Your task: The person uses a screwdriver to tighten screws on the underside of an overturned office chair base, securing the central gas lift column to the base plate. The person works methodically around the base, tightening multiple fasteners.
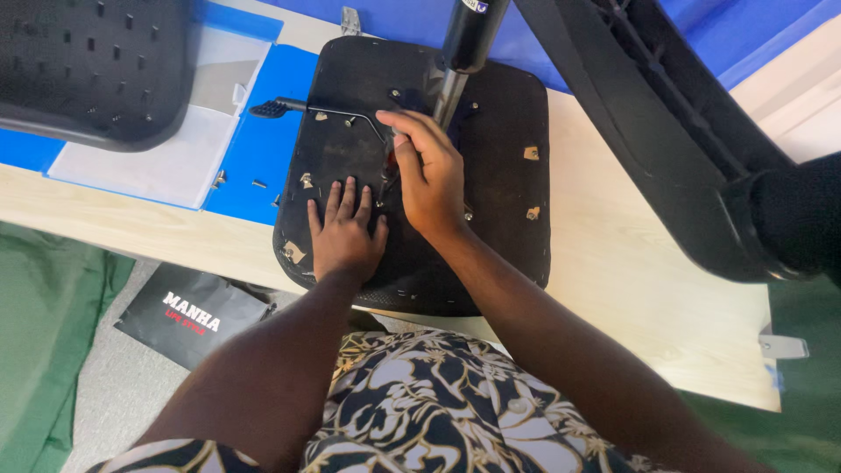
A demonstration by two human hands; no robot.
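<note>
Lying upside down on the wooden table (631,263), the black chair seat (499,193) carries both hands: the left hand (343,232) rests flat with fingers spread, while the right hand (429,171) curls around something small beside the gas cylinder (460,52) and lever (307,109).

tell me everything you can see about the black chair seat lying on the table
The black chair seat lies upside down on the light wooden table, its near edge overhanging. Its underside looks fabric-covered, dotted with small pale tags. A metal lever with a black paddle juts left, and a gas cylinder stands near its middle. The left hand presses flat on it; the right hand grips at the mechanism.
</note>
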